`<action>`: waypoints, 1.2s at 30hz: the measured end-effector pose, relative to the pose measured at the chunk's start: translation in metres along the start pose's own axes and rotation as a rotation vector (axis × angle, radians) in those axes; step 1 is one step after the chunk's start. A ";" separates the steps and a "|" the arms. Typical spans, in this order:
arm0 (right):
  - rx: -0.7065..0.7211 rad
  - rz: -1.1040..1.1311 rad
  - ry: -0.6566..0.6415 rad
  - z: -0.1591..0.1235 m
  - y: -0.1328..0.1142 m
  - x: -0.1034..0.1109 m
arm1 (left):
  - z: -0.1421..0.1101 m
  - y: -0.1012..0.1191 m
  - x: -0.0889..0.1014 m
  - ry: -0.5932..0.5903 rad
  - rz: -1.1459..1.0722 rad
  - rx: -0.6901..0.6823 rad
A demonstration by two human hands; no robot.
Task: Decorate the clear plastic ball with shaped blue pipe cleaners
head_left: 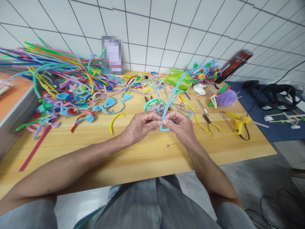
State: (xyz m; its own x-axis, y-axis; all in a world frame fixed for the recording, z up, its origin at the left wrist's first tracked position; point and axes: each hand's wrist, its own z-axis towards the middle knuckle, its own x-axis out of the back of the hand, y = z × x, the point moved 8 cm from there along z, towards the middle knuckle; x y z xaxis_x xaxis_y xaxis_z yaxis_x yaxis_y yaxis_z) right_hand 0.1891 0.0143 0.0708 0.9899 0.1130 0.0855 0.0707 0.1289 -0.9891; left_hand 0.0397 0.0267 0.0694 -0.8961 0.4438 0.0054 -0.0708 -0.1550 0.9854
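Left hand point(144, 125) and right hand point(179, 126), both closed, pinched blue stem point(173, 96) just above its near bend. Seemed light, soft, easily creased; best hold lay beside the bend.

Two bare hands over wooden table point(100, 159), fingertips together: left hand point(140, 127) and right hand point(179, 125) both pinch one light-blue pipe cleaner point(173, 96). Long part slants up and right; short lower end bent into a hook under the fingers. Just behind hands: green-rimmed round container point(149, 102), contents too cluttered to make out. Big multicolour heap of pipe cleaners point(71, 79) at left. Short yellow piece point(115, 121) near left hand. Right side: yellow-handled pliers point(209, 122), yellow glue gun point(238, 122), fuzzy purple ball point(227, 97). Green packet point(177, 79) by white tiled wall point(157, 28).
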 end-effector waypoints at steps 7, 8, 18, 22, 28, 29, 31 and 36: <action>0.038 -0.061 0.000 -0.002 -0.003 0.002 | 0.002 -0.001 -0.001 -0.059 0.004 0.081; 0.054 -0.086 -0.008 -0.002 -0.004 0.003 | 0.001 -0.001 0.000 -0.054 0.000 0.098; 0.630 -0.689 -0.042 -0.020 -0.044 -0.001 | 0.002 0.000 0.012 0.123 -0.162 0.175; 0.733 -0.706 0.022 -0.023 -0.046 -0.002 | 0.001 0.004 0.011 0.123 -0.154 0.163; 0.786 -0.780 0.026 -0.026 -0.048 -0.007 | -0.001 0.001 0.006 0.113 -0.238 0.238; 0.800 -0.804 0.025 -0.027 -0.048 -0.008 | -0.002 0.001 0.005 0.111 -0.253 0.248; 0.829 -0.837 0.034 -0.029 -0.049 -0.009 | -0.002 0.000 0.004 0.111 -0.277 0.258; 0.834 -0.800 0.054 -0.029 -0.047 -0.009 | -0.004 0.002 0.003 0.123 -0.298 0.249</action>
State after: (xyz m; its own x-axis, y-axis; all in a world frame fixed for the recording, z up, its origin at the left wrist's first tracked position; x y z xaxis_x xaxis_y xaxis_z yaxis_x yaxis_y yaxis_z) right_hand 0.1803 -0.0209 0.1127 0.7044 -0.3337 0.6265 0.5962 0.7571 -0.2671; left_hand 0.0357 0.0242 0.0706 -0.8992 0.3260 -0.2919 -0.2403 0.1896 0.9520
